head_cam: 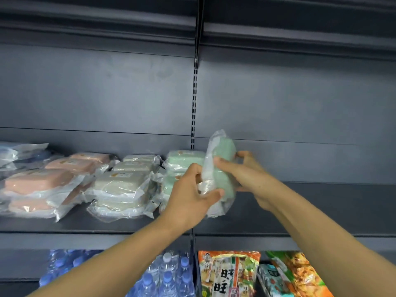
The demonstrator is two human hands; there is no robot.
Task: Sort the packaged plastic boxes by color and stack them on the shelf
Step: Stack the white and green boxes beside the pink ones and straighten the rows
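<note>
Both hands hold 1 pale green plastic box in a clear crinkled wrapper [221,168], lifted above the dark grey metal shelf [321,202] just right of the green stack of wrapped boxes [182,166]. The left hand [192,189] curls its fingers and thumb around the near lower edge and loose wrapper; the right hand [242,170] grips the far side, fingers wrapped over the box's face.

The box stands on edge: its long axis runs nearly upright, tipped slightly left at the top, and its broad face looks right, toward the right hand's palm. To stack it well, it likely needs turning flat, broad face up, long axis matching the green boxes below, then lowering squarely onto them. The slippery wrapper could slide, so pressing on the rigid box rather than on the film seems wise.

Pink wrapped boxes [40,181] and beige wrapped boxes [122,183] sit in separate stacks further left.
</note>
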